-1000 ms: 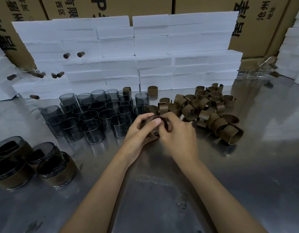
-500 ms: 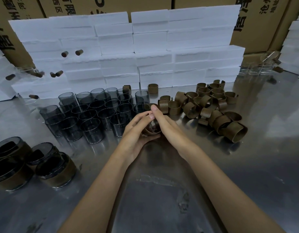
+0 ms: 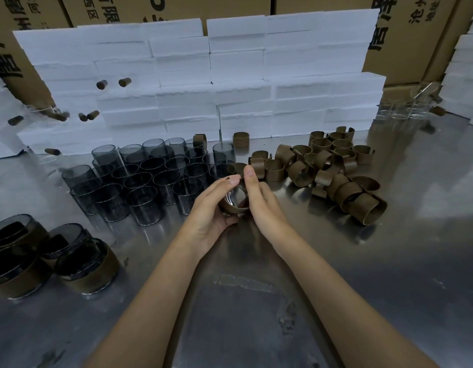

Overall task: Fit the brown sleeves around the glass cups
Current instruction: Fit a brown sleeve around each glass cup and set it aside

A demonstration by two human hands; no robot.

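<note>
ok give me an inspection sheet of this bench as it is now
surface: shiny metal table, scuffed
job's things: bare glass cups grouped left of centre; loose brown sleeves piled right; sleeved cups near left
clutter: small brown plugs stuck in the foam
grips: left hand and right hand hold one cup with a sleeve around it
cables: nothing seen
surroundings: white foam blocks stacked behind; cardboard boxes beyond
</note>
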